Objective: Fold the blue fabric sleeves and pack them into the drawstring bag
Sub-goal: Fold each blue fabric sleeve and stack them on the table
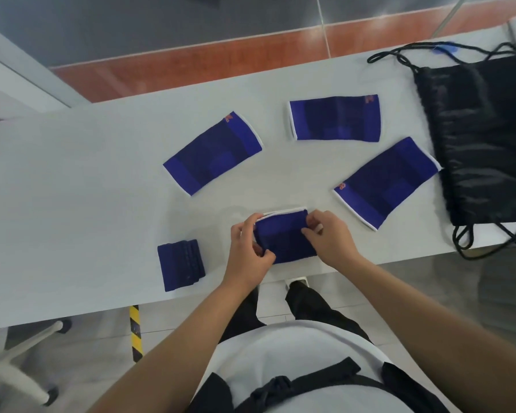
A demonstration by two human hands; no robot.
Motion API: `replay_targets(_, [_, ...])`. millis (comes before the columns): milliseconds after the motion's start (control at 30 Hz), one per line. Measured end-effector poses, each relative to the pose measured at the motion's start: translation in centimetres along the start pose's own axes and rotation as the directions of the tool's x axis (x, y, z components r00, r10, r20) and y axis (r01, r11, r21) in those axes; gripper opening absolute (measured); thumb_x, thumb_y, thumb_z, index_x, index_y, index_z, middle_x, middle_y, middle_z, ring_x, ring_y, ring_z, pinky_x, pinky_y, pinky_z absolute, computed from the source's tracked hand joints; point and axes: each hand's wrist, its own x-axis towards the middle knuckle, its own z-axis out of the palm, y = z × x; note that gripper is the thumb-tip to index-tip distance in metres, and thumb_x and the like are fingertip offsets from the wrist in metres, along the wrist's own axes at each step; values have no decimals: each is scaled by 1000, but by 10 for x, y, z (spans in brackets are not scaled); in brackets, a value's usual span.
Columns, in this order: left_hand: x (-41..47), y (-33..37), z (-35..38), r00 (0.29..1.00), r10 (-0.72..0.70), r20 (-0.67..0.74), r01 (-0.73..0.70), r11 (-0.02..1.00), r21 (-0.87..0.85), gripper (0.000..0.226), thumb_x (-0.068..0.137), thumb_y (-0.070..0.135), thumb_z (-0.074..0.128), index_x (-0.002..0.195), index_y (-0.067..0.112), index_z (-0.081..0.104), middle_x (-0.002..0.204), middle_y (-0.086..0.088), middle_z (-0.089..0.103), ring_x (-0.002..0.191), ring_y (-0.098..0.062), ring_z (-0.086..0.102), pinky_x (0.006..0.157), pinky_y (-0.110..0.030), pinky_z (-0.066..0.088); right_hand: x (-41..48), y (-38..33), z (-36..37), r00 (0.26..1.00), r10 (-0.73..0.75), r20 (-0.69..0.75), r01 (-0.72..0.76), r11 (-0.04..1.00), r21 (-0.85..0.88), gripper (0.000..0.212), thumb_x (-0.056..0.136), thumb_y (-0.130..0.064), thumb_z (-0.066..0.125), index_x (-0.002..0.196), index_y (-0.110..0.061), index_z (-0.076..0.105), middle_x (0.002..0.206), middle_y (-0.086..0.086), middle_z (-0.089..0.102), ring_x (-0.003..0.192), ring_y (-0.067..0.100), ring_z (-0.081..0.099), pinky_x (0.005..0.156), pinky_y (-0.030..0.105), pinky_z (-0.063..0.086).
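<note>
A blue fabric sleeve (285, 236) lies folded over near the table's front edge, its white hem at the far side. My left hand (249, 248) grips its left end and my right hand (329, 238) pinches its right end. A small folded blue sleeve (181, 265) lies to the left of my hands. Three flat blue sleeves with white hems lie farther back: one at centre-left (213, 153), one at centre-back (335, 119), one at the right (386, 181). The black drawstring bag (486, 144) lies flat at the table's right end, touching the right sleeve.
The white table (72, 189) runs across the view, its front edge close to my body. The bag's black cords (489, 242) hang over the front right edge. A white chair base (15, 362) stands on the floor at the lower left.
</note>
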Motion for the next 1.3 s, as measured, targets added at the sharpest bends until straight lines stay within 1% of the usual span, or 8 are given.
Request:
replay_targets(267, [-3,-5,0,997,20,79,-23,999,36,70,82,-1,69,141,28,44,125,1,28,92,-18,60,81,-10,50,1,-3,6,999,37,-15,-38,997,-69,5,92,-15,62,92,-10,59,97,4,54,82,25,54,70,32,40])
replay_targets(367, [-4,-7,5,995,63,72,-74,984,161,71,84,1,68,145,24,41,133,-1,25,110,-22,53,95,-24,52,-4,-6,7,998,27,-58,-30,998,-59,12,92,-15,62,97,-12,52,99,3,52,77,23,52,67,34,42])
replay_targets(500, [-9,-10,9,964,260,-52,-211,871,445,62,88,9,62,146,19,42,151,-12,28,134,-28,33,111,-36,33,-17,-6,10,946,-290,-145,248,935,-253,20,95,-15,57,115,-12,54,122,7,54,99,27,58,83,41,52])
replay_targets(600, [-7,-11,16,913,408,22,-341,731,592,54,98,18,46,151,12,34,160,-12,28,148,-29,22,120,-44,20,-21,2,18,846,-530,-55,428,738,-522,39,97,-17,47,135,-10,53,146,10,50,137,31,43,112,51,35])
replay_targets(733, [7,-22,29,961,210,180,-274,631,726,66,103,45,23,158,14,5,167,-4,0,154,-24,-5,124,-49,4,-14,20,23,881,-435,189,438,593,-676,57,102,-38,30,155,-16,27,162,1,29,152,24,18,119,60,16])
replay_targets(833, [13,-35,30,957,197,214,-290,576,764,73,100,54,19,158,14,1,167,-5,-5,153,-23,-11,124,-48,0,-5,34,21,888,-378,261,444,563,-697,63,103,-50,21,159,-21,12,166,-3,18,154,23,9,119,62,10])
replay_targets(1167, [18,-33,33,952,164,257,-304,572,762,77,98,60,17,158,17,-7,166,-4,-16,150,-23,-22,123,-49,-7,2,40,19,874,-403,270,466,542,-699,67,103,-52,24,159,-20,8,166,-1,14,154,27,4,119,63,8])
replay_targets(1300, [17,-21,28,957,104,270,-281,553,784,76,98,62,10,155,21,-18,163,0,-25,148,-21,-29,121,-51,-12,0,34,12,886,-393,247,454,621,-639,67,101,-56,26,158,-31,2,168,-3,2,153,24,-10,121,59,0])
